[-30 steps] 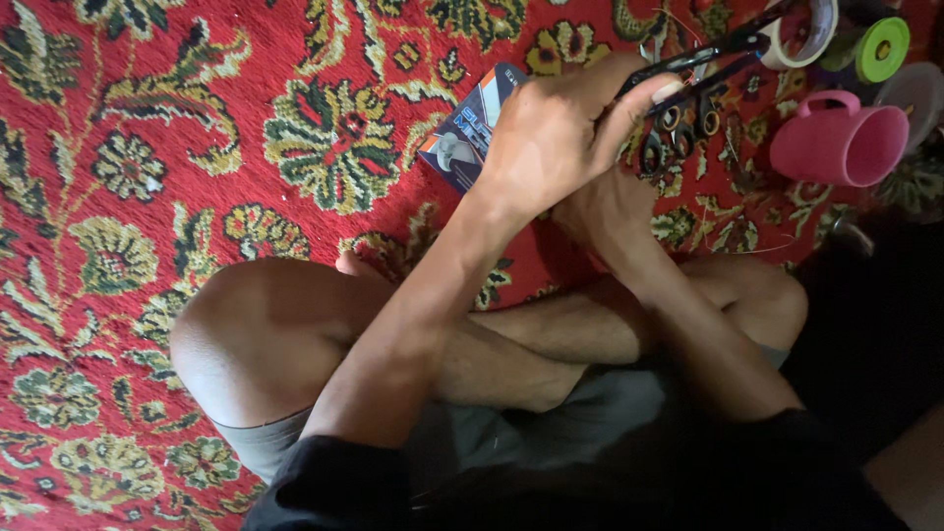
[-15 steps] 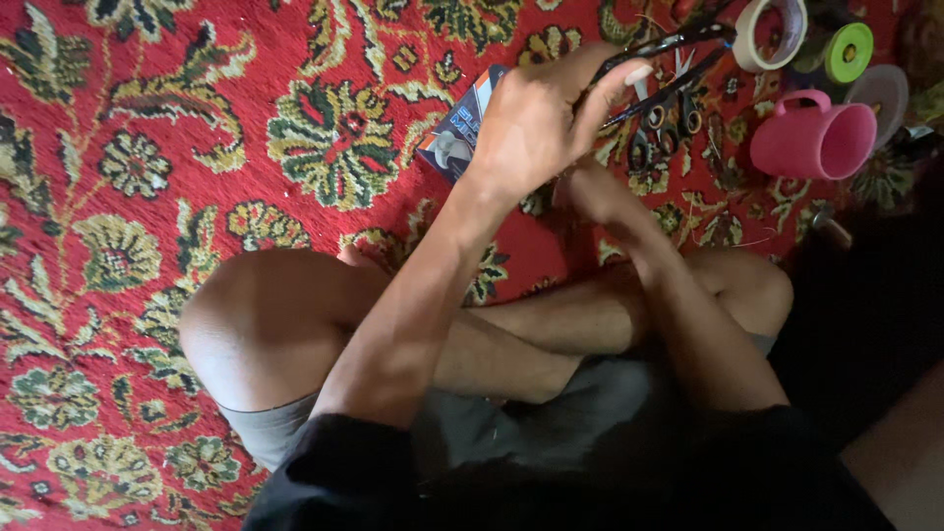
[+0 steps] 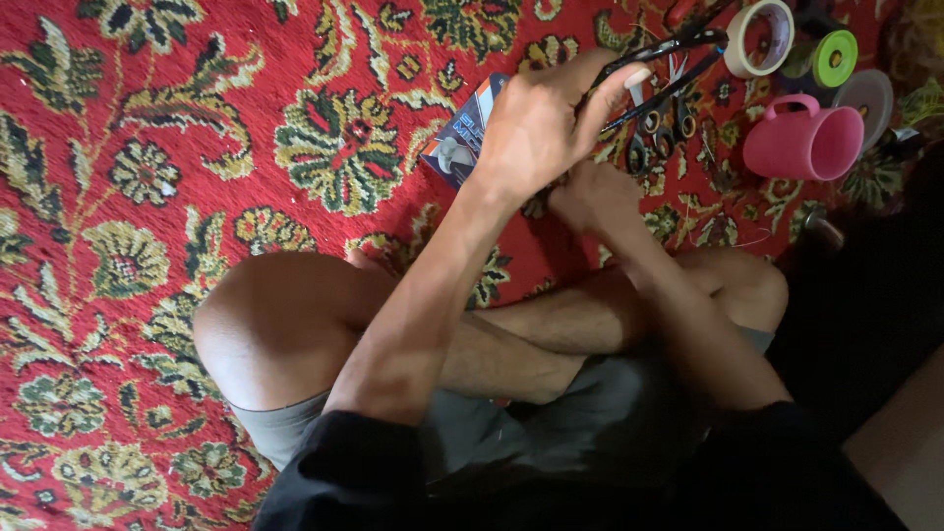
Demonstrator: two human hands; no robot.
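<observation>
Place: a home floor, serving as a craft spot.
Floor: a red floral carpet point(image 3: 147, 147) is covering it.
Seating: a person is sitting cross-legged.
Clutter: tape rolls point(image 3: 759, 37), scissors point(image 3: 657, 138) and a pink mug point(image 3: 804, 143) are lying around.

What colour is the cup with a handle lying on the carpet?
Pink. The cup lies on its side on the carpet, seen best in the head view.

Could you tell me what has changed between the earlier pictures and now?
Very little. The left hand keeps its grip on the thin black tool, and the right hand stays tucked beneath it. Nothing was picked up or let go. The pink cup, tape roll, scissors and small box lie unmoved on the red carpet.
</observation>
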